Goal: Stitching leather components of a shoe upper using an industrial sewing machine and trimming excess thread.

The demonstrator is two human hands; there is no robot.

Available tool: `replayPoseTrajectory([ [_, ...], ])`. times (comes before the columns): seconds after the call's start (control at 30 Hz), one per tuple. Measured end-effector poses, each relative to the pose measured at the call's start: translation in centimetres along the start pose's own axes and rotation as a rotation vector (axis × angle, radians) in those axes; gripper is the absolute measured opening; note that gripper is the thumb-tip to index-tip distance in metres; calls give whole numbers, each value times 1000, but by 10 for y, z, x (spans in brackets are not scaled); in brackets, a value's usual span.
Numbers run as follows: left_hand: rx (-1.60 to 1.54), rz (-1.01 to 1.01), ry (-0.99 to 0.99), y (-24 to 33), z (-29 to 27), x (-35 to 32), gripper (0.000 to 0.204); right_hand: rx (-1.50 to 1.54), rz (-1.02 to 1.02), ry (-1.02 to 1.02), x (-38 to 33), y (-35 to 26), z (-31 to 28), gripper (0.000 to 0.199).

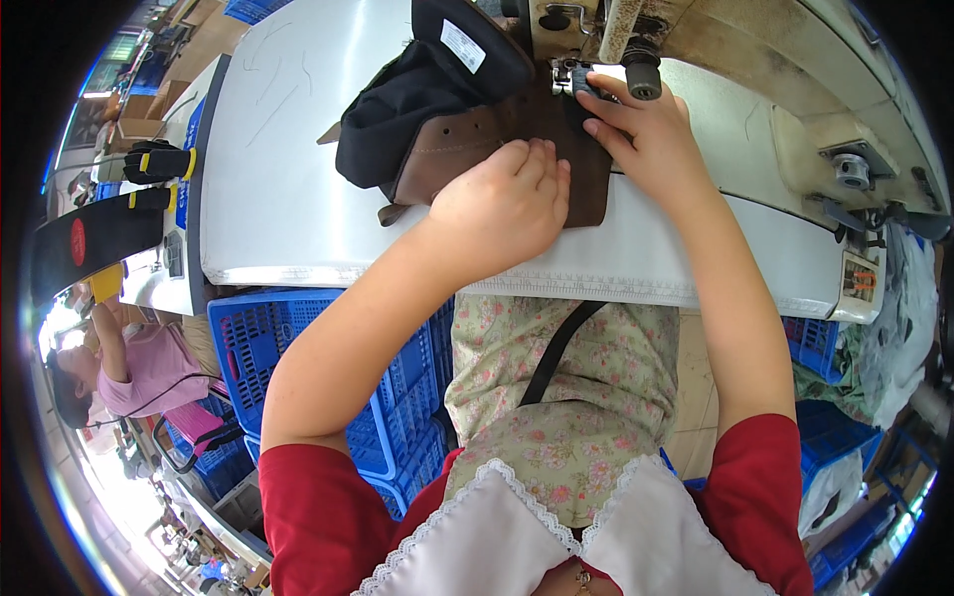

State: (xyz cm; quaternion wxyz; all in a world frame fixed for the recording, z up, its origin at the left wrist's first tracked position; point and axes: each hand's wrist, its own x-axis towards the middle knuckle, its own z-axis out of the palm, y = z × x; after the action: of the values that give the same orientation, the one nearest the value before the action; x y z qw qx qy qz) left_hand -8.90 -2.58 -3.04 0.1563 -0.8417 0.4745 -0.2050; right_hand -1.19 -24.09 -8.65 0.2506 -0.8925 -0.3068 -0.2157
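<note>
Though amid crates (402, 427), white tabletop (288, 169).

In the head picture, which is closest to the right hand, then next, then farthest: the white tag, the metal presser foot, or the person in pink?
From the right hand:
1. Metal presser foot, just to its left
2. White tag, farther left, on the black cloth
3. Person in pink, at the far left

A white sewing table (283, 189) carries a beige machine (805, 45) and a brown-and-black workpiece (437, 144) lying beside it.
</note>
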Motion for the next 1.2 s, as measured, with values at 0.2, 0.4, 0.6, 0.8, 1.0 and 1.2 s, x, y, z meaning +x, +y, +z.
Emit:
replayPoseTrajectory([
  [0.2,-5,15,17,-4,2,-1,40,-4,8,3,0,2,1,22],
  [0.4,-6,12,27,-4,1,-1,39,17,5,15,1,4,3,22],
  [0.6,-5,-4,23,-4,5,1,40,32,5,12,2,8,4,21],
  [0.8,0,-7,23,-8,9,5,40,38,32,16,6,9,7,21],
  [1.0,5,-8,49,-12,14,6,39,6,34,22,8,13,10,22],
  [1.2,28,7,40,-18,13,3,38,4,35,19,9,11,11,23],
])
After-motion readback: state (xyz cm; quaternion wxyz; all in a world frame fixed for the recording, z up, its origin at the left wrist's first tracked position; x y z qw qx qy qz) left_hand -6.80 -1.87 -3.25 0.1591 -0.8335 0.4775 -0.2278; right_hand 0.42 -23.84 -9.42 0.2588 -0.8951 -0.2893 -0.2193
